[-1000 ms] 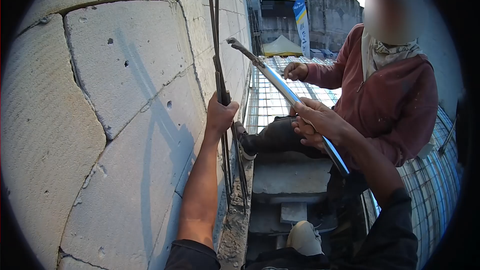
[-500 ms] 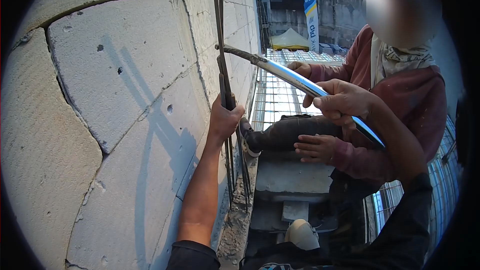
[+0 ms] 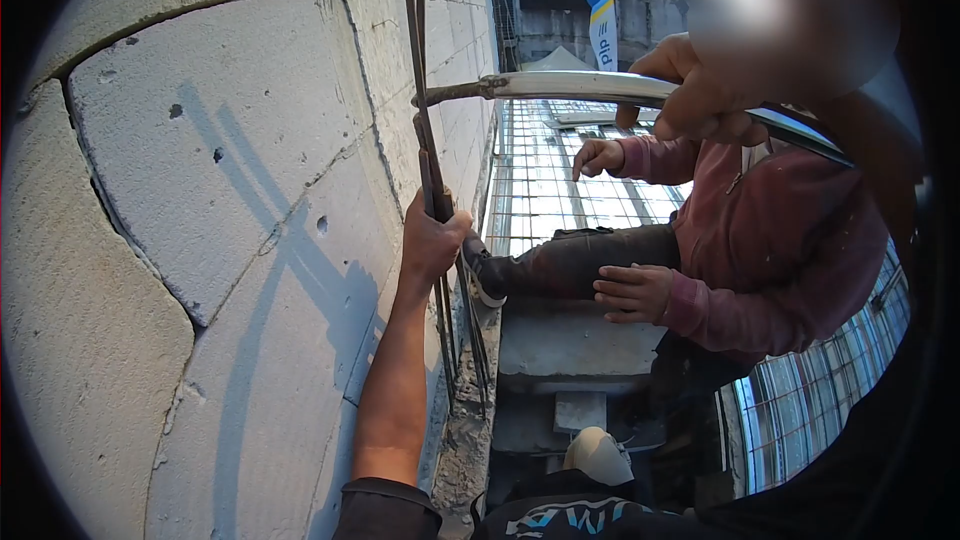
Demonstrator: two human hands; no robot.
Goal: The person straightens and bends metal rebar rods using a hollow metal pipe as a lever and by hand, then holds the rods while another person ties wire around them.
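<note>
My left hand (image 3: 435, 240) is wrapped around a cluster of upright reinforcing bars (image 3: 418, 50) close to the block wall. Higher up, my right hand (image 3: 700, 105) grips a shiny metal pipe (image 3: 580, 86), which lies almost level. A rough, dark rod end (image 3: 460, 92) sticks out of the pipe and meets the bars above my left hand; whether it hooks around them I cannot tell. The bars' lower parts run down to a rough mortar strip (image 3: 465, 450) at the wall's foot.
A co-worker in a red sweater (image 3: 790, 230) sits opposite, one hand (image 3: 635, 292) spread and the other (image 3: 598, 158) beneath the pipe. Their shoe (image 3: 487, 270) rests beside the bars. Pale block wall (image 3: 280, 230) stands left; steel mesh (image 3: 540, 170) lies beyond.
The pipe has swung from sloping to nearly level as my right hand rose to the right. My left hand still grips the bars. The co-worker's far hand now shows below the pipe.
</note>
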